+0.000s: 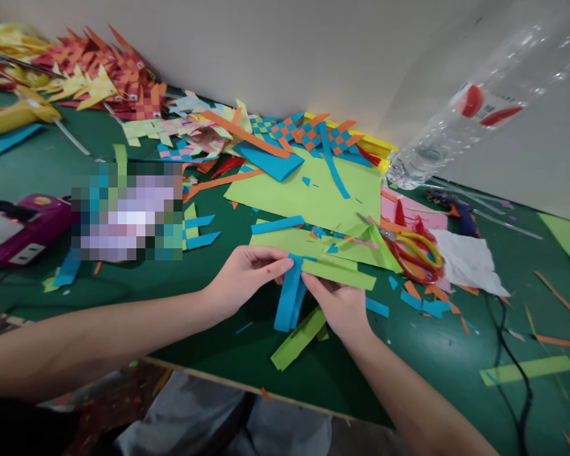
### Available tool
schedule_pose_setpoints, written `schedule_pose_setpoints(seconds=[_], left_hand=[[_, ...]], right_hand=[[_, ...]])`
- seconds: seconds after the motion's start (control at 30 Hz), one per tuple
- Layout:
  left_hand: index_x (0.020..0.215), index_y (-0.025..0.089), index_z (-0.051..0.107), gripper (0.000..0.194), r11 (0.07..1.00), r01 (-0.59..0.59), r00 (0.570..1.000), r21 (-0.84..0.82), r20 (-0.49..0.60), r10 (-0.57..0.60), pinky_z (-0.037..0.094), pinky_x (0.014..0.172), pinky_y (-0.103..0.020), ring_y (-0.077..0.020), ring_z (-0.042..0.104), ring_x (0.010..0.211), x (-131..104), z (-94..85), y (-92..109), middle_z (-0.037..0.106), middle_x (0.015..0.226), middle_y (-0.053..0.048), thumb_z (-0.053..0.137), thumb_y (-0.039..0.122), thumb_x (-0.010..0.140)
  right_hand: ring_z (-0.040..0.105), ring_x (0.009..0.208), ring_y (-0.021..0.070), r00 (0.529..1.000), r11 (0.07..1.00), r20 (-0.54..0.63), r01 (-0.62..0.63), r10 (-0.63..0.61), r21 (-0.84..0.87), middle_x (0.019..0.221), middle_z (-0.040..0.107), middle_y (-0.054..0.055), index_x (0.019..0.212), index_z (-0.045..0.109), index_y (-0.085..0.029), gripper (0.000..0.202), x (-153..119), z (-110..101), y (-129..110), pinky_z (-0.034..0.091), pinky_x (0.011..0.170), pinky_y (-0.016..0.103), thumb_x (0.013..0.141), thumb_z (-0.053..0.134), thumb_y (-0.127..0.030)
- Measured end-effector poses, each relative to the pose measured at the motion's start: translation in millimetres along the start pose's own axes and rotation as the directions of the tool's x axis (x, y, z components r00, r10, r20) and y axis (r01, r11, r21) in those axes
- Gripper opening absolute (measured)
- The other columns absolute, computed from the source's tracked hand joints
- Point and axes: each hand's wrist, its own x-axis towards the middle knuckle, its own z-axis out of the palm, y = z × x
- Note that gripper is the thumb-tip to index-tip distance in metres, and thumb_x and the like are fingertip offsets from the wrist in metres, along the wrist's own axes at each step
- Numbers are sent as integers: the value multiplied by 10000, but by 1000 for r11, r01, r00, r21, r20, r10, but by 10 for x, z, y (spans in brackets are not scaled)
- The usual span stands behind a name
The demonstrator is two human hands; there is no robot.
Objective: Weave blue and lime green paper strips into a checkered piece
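Both hands meet near the table's front edge around folded paper strips. My left hand (254,275) pinches the top of a blue strip (287,301) that hangs down in two layers. Fingers of my right hand (339,297) close on the same piece, where a green strip (344,274) crosses and points right. Another green strip (297,342) slants down to the left below my right hand. The fingertips partly cover the crossing of the strips. Behind the hands lie green paper (313,190) and a loose blue strip (278,224).
Scissors (415,253) with red and yellow handles lie right of the hands, near a white tissue (472,259). A plastic bottle (475,107) leans at the back right. A glue gun (21,113), purple power strip (38,231) and woven paper pieces (123,76) are left. A black cable (517,367) runs right.
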Motion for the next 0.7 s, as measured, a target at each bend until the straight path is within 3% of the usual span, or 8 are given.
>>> schedule_pose_setpoints(seconds=[0.23, 0.7], left_hand=[[728, 172, 730, 179, 999, 26, 1000, -20, -16, -26, 456, 605, -211, -114, 572, 603, -12, 15, 6, 658, 631, -12, 738, 351, 719], [718, 182, 727, 161, 998, 56, 998, -32, 22, -55, 443, 596, -187, -92, 577, 595, -15, 14, -1, 659, 616, 1, 726, 341, 739]], right_hand=[[662, 911, 208, 987, 993, -158, 23, -42, -119, 1007, 697, 40, 1016, 660, -241, 241, -24, -44, -18, 566, 824, 388, 779, 682, -279], [638, 937, 179, 984, 989, -130, 111, -124, -100, 989, 681, 5, 1014, 644, -274, 253, -33, -56, 27, 531, 834, 346, 776, 672, -193]])
